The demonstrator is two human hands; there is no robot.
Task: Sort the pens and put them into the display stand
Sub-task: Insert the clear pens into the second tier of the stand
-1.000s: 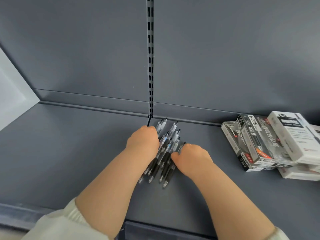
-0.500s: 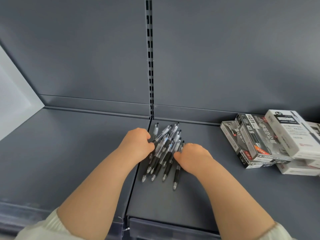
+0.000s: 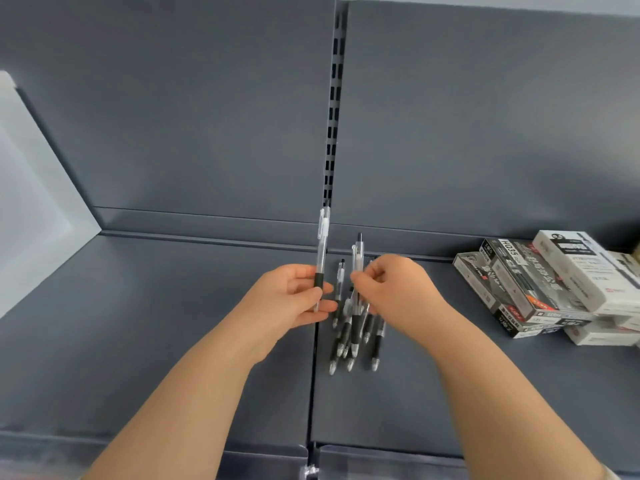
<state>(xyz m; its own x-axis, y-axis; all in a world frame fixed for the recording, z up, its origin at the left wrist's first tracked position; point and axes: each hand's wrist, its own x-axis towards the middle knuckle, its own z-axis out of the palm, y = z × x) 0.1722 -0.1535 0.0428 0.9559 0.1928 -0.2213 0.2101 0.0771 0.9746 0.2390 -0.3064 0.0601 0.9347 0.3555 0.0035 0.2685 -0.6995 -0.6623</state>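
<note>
Several clear pens with black grips [image 3: 346, 337] lie in a loose bundle on the grey shelf [image 3: 156, 341], tips toward me. My left hand [image 3: 294, 299] holds one clear pen [image 3: 322, 244] upright by its black grip, clip end up. My right hand [image 3: 394, 289] is closed on another pen [image 3: 358, 251], lifting it upright over the bundle; its fingers cover the upper ends of some pens. No display stand is in view.
Black and white pen boxes [image 3: 554, 282] are stacked at the right of the shelf. A slotted upright [image 3: 334, 109] runs up the grey back panel. A seam [image 3: 313, 382] splits the shelf under the pens. A white side panel [image 3: 31, 209] stands at the left.
Both hands were pressed on the flat bundle; now each has lifted a pen upright. The bundle on the shelf is thinner and more spread.
</note>
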